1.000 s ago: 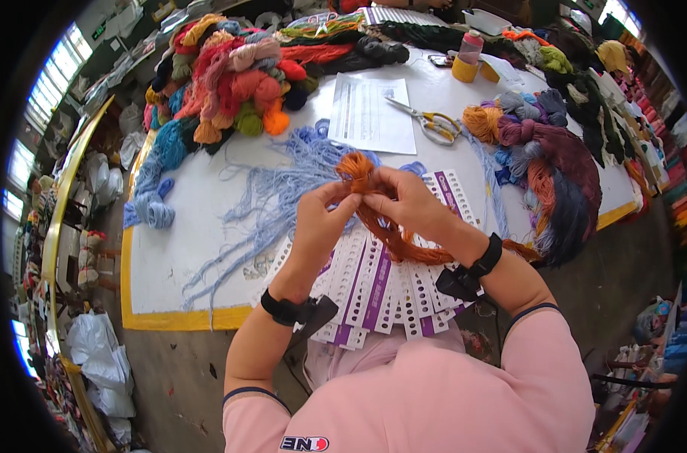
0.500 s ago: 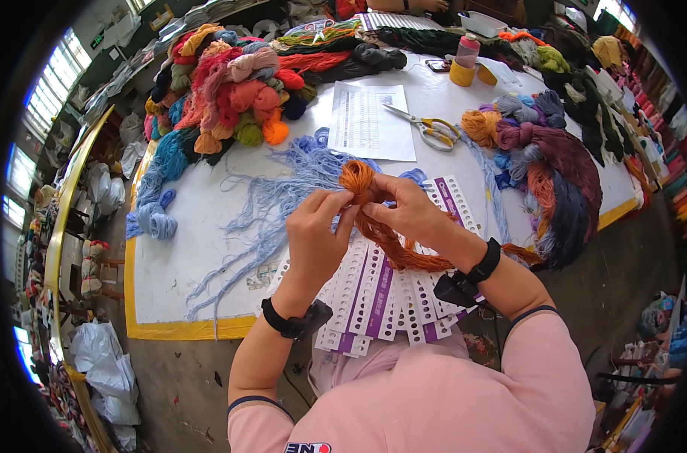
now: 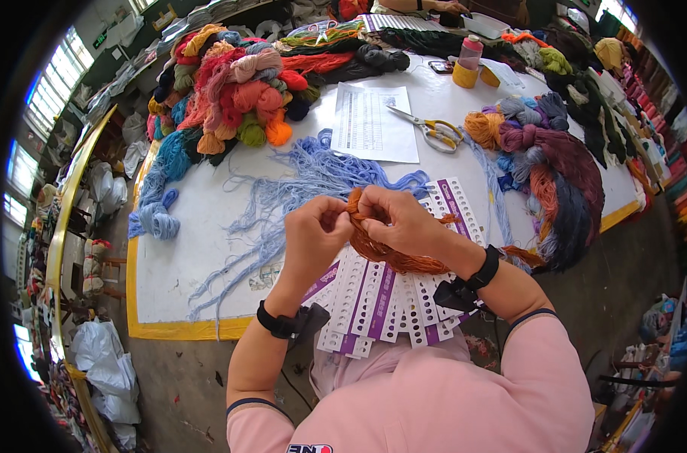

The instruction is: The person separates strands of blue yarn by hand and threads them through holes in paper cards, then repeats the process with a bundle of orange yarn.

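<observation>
The left hand (image 3: 311, 232) has its thumb and forefinger closed in a pinch at the left side of the rust-orange looped yarn skein (image 3: 392, 259); whether a strand lies between those fingertips cannot be told. The right hand (image 3: 405, 220) has its fingers curled over the upper end of the skein and its thumb beneath, gripping it.

The skein is held above the near edge of the white table with yellow-bordered edges (image 3: 179, 291). Its lower loops hang over the fanned white-and-purple strips with rows of round holes (image 3: 375, 306), which project past that edge. Loose light-blue yarn (image 3: 279, 192) lies beyond the hands, toward the table's left edge. A printed white paper sheet (image 3: 375, 124) and yellow-handled metal scissors (image 3: 434, 134) lie farther from the near edge.

Compared with the earlier frame, the rounded skein top no longer stands above the fingertips; it is lower, and the right fingers now cover it.
</observation>
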The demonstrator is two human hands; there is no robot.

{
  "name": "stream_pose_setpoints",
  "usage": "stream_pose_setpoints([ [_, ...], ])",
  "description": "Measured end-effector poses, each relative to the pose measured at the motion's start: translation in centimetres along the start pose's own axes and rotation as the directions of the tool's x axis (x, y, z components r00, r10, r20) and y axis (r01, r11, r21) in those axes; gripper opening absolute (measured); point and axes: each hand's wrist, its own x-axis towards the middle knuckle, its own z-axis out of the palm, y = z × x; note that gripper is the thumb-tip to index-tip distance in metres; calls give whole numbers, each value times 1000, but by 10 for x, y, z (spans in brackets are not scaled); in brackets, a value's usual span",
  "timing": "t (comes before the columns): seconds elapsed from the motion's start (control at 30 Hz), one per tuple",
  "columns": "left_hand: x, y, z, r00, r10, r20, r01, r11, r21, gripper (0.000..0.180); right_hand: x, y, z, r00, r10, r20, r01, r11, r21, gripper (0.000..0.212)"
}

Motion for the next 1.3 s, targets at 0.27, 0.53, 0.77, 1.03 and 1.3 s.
stream_pose_setpoints([
  [0.27, 0, 3, 3, 997, -70, -17, 71, 998, 4, 9, -3, -13, -6, 994, -105, -42, 98, 983, -155, 16],
  [0.53, 0, -2, 3, 982, 168, 91, -184, 962, 204, 8, -4, -14, -1, 981, -170, -92, 144, 960, -242, 14],
  [0.77, -2, -24, 1, 961, -250, 122, 277, 902, -331, 12, 0, 3, -11, 997, 75, 33, -81, 954, 288, 9],
  [1.03, -11, -7, 5, 993, -115, -15, 112, 985, -127, 10, -5, -21, -8, 985, -169, 19, 168, 948, -269, 12],
  [1.3, -14, 4, 6, 999, 47, 9, -47, 996, -74, 9, -10, -20, 3, 960, -270, -70, 197, 834, -516, 17],
])
